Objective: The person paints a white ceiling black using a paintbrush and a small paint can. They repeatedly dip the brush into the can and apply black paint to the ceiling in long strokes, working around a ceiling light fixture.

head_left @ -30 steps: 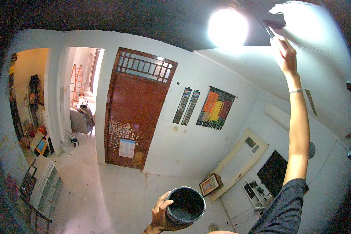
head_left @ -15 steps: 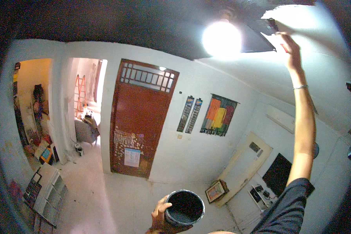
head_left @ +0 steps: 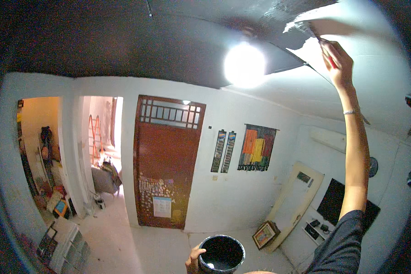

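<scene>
Overhead, my right hand (head_left: 339, 61) is closed on a paintbrush with a red handle. The brush's dark bristles (head_left: 313, 31) are at the ragged edge where black paint (head_left: 123, 41) meets the still-white ceiling (head_left: 374, 68). Streaky dark strokes show beside the bristles. Low in the view, my left hand (head_left: 194, 259) grips the side of a round paint tub (head_left: 243, 250), its thumb near the rim. Its inside looks dark, and the paint level is hard to make out.
A glowing bulb (head_left: 245, 65) hangs from the ceiling left of the brush. Beyond are a red-brown door (head_left: 166, 160), a woven wall hanging (head_left: 256, 147), an air conditioner (head_left: 328, 139), a leaning pale door panel (head_left: 297, 196) and a framed picture (head_left: 266, 234). A shelf unit (head_left: 61, 246) stands lower left.
My view has tilted up, so the room sits lower and more ceiling shows. The brush has shifted along the paint edge, its bristles now seen narrower. Both hands keep their holds.
</scene>
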The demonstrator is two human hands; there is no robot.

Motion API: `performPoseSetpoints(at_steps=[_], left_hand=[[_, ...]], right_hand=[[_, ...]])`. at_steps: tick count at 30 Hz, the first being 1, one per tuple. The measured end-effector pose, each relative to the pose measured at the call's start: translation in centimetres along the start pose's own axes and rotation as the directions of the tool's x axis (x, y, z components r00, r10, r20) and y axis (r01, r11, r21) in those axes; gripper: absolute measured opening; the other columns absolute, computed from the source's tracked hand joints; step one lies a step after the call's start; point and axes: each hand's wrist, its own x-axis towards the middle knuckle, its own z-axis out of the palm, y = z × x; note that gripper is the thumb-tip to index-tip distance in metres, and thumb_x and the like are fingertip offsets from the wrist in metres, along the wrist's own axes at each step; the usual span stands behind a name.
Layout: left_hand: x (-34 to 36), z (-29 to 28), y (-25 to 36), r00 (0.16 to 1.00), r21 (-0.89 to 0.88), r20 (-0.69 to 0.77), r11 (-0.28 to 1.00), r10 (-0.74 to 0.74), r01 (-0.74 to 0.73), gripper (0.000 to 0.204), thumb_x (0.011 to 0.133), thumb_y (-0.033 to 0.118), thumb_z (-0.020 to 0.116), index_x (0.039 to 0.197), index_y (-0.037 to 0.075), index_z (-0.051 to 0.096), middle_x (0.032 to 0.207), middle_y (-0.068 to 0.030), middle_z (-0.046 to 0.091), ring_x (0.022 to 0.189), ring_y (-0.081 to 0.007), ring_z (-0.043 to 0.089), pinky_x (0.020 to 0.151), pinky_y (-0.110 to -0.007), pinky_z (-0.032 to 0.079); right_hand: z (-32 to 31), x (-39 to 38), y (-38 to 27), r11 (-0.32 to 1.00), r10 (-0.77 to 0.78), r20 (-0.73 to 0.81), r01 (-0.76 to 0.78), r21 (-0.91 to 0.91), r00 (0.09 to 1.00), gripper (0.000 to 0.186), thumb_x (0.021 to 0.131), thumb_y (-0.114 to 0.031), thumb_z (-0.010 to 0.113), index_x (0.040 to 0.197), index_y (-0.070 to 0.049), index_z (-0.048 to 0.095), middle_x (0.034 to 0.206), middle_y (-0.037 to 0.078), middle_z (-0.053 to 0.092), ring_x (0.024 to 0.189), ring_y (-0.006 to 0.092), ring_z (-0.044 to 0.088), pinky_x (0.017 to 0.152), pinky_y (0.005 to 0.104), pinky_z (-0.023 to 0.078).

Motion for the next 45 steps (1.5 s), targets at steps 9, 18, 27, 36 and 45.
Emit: performPoseSetpoints(at_steps=[9, 18, 27, 36, 45], left_hand=[[-0.6, -1.2, -0.3, 1.0, 0.007, 0.004, 1.0, -0.014, 0.014, 0.101, 0.064, 0.038, 0.092, 0.143, 0.005, 0.039, 0.134, -0.0286, 0.054, 0.123, -0.0462, 0.057, 0.103, -0.05, 0.046], [-0.4, -1.9, 0.9, 0.999, 0.008, 0.024, 1.0, -0.023, 0.023, 0.1, 0.065, 0.036, 0.092, 0.143, 0.005, 0.038, 0.135, -0.0286, 0.054, 0.122, -0.0463, 0.058, 0.101, -0.049, 0.047], [-0.8, -1.9, -0.2, 0.999, -0.057, 0.042, 0.998, 0.019, -0.017, 0.099, 0.066, 0.034, 0.092, 0.144, 0.005, 0.038, 0.135, -0.0286, 0.054, 0.121, -0.0464, 0.058, 0.099, -0.049, 0.049], [-1.5, -2.1, 0.1, 0.997, -0.003, -0.068, 0.999, 0.034, -0.034, 0.099, 0.066, 0.033, 0.093, 0.144, 0.005, 0.037, 0.136, -0.0303, 0.053, 0.12, -0.0467, 0.058, 0.099, -0.05, 0.049], [-1.1, -3.5, 3.2, 0.988, 0.088, -0.107, 0.988, -0.113, 0.123, 0.107, 0.061, 0.043, 0.095, 0.143, 0.006, 0.037, 0.137, -0.0307, 0.051, 0.124, -0.049, 0.054, 0.103, -0.053, 0.046]], right_hand=[[1.0, -1.5, -2.3, 0.847, -0.361, -0.451, 0.085, -0.524, 0.816, 0.029, 0.083, -0.009, 0.08, 0.11, -0.006, 0.068, 0.099, 0.012, 0.072, 0.087, 0.0252, 0.072, 0.072, 0.0332, 0.06], [11.0, -5.9, -3.0, 0.895, -0.241, 0.114, 0.266, -0.357, 0.964, 0.029, 0.078, -0.005, 0.07, 0.104, -0.011, 0.06, 0.106, 0.01, 0.062, 0.097, 0.0286, 0.066, 0.07, 0.0391, 0.061], [-6.8, 1.8, -3.7, 0.837, -0.397, -0.157, 0.286, -0.466, 0.904, 0.017, 0.086, -0.004, 0.076, 0.101, -0.006, 0.069, 0.098, 0.008, 0.072, 0.081, 0.019, 0.072, 0.07, 0.0292, 0.06], [4.1, 0.8, -4.6, 0.716, -0.242, -0.163, 0.062, -0.695, 0.957, 0.05, 0.08, -0.005, 0.074, 0.127, -0.02, 0.065, 0.113, 0.007, 0.068, 0.096, 0.0249, 0.068, 0.073, 0.0329, 0.061], [11.4, -3.4, -4.9, 0.882, -0.309, 0.202, 0.359, -0.304, 0.929, 0.015, 0.084, -0.005, 0.065, 0.094, -0.009, 0.055, 0.086, 0.011, 0.059, 0.083, 0.0311, 0.066, 0.068, 0.0459, 0.054]])
